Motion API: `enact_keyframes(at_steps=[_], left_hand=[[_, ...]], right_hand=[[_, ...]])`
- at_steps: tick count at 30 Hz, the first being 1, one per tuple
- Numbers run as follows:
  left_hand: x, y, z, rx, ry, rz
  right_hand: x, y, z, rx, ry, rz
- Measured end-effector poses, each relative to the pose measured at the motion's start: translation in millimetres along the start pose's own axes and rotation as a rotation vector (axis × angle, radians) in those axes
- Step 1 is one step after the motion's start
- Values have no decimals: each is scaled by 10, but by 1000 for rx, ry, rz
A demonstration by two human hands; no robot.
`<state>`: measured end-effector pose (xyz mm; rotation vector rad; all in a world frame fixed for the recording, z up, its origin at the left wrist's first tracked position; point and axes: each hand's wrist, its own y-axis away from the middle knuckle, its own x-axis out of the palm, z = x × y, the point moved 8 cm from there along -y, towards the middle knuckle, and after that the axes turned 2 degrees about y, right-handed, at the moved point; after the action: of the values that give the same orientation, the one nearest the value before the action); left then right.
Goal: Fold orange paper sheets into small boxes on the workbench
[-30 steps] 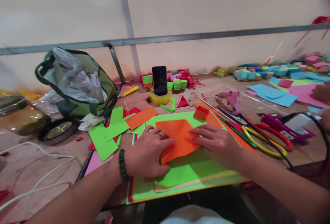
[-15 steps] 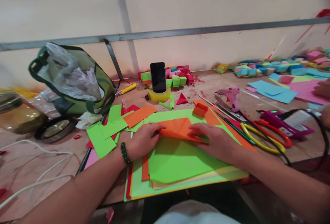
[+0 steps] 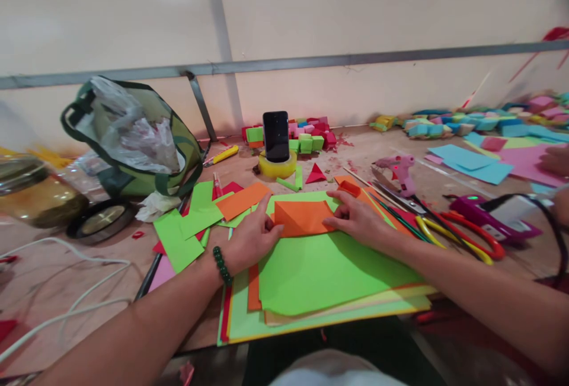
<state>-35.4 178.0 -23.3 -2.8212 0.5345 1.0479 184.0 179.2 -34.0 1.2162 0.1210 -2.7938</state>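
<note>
A folded piece of orange paper (image 3: 302,219) lies nearly flat on a bright green sheet (image 3: 329,276), which tops a stack of coloured paper. At its left edge is my left hand (image 3: 252,236), with a green bead bracelet on the wrist. Its index finger points away from me and its thumb touches the lower left corner. My right hand (image 3: 358,220) holds the paper's right end, thumb on top and fingers curved around that edge. Partly behind those fingers sits a small orange paper box (image 3: 349,187).
Green strips (image 3: 178,243) and an orange strip (image 3: 242,201) lie left. Behind stands a phone (image 3: 276,137) on a tape roll (image 3: 278,165). Scissors (image 3: 471,235), a pink glue gun (image 3: 402,174) and a purple power strip (image 3: 493,220) are right. Another person's hand (image 3: 555,160) shows far right.
The orange paper has gone from raised and bent to lying flatter with a straight upper edge. My left fingers have straightened, and my right hand has shifted slightly away, partly covering the small box.
</note>
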Motion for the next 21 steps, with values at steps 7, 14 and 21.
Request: enact_keyframes(at_steps=[7, 14, 21], left_hand=[[75, -68, 44, -48, 242, 24], [57, -16, 82, -53, -70, 64], [151, 152, -330, 427, -615, 8]], right_hand=[[0, 26, 23, 5, -24, -1], [-19, 53, 30, -67, 153, -65], [62, 359, 634, -670, 688, -198]])
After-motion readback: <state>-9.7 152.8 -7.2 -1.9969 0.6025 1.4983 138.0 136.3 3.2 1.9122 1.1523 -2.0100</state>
